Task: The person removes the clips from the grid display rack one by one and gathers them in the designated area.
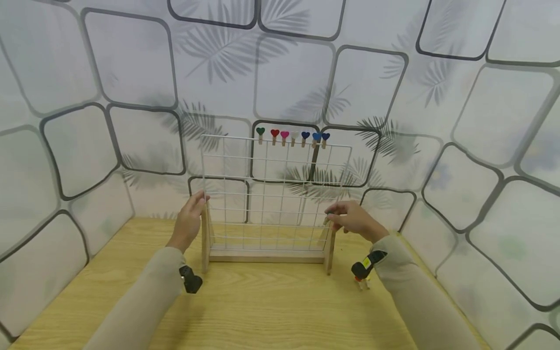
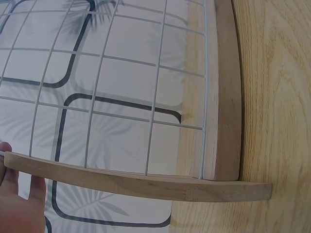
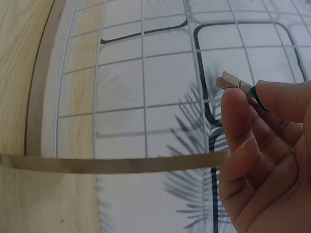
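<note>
**Handling Notes: Clothespin and Wire Grid Rack**

The right hand (image 3: 262, 155) pinches a small wooden clothespin (image 3: 238, 84) between thumb and fingertips, close to the rack's right post. The peg is judged very light, rigid and spring-loaded. Its dark decorative head is mostly hidden behind the fingertips. Take hold at the tail end, where squeezing opens the jaws; the smooth wood may slip or twist under an off-centre pinch.

The left hand (image 1: 189, 223) rests against the left post (image 1: 204, 238) of the wire grid rack (image 1: 275, 194), fingers fairly straight along it, steadying rather than clasping. The rack stands upright on two wooden feet joined by a base bar (image 1: 267, 254). The thin white wires probably flex under load, and the light, tall frame may tip if pushed from the front. Brace it at a wooden post, not at the mesh.

Seven heart-topped pegs (image 1: 292, 136) sit clipped in a row along the top wire, right of centre.

The wooden table (image 1: 262, 311) is smooth, light-grained and level. One more peg (image 1: 363, 283) lies on it under the right wrist. Walls papered in a rounded-tile and fern-leaf pattern (image 1: 131, 73) enclose the table on three sides, close behind the rack.
</note>
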Demonstrator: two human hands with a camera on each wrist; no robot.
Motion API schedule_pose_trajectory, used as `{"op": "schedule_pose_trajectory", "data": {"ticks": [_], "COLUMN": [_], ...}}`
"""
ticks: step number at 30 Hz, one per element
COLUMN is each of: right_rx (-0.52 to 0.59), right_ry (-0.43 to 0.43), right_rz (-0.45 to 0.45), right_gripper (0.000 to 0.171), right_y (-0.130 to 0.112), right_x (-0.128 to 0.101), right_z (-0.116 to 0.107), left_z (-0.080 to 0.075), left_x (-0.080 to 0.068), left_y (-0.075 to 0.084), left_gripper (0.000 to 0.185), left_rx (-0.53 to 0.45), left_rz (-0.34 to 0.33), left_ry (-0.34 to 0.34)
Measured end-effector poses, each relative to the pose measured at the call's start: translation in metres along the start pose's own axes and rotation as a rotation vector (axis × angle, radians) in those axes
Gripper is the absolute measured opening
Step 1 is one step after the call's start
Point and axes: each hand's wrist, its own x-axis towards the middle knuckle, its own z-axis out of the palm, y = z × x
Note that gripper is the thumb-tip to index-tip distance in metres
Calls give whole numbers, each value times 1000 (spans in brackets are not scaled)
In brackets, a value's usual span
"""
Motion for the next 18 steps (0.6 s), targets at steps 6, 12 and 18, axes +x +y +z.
{"op": "schedule_pose_trajectory", "data": {"ticks": [6, 12, 18], "right_rx": [37, 57, 87], "right_ry": [1, -13, -5], "right_rz": [52, 56, 86], "right_gripper": [34, 37, 33], "right_y": [21, 38, 53], "right_x": [-12, -16, -25], "right_z": [-2, -4, -4], "left_z": [3, 1, -1], "left_x": [0, 0, -1], "left_y": [-1, 0, 3], "left_gripper": [56, 57, 57], "left_rx": [-4, -11, -21], "left_rz": [-10, -7, -2], "left_ry": [-7, -10, -11]}}
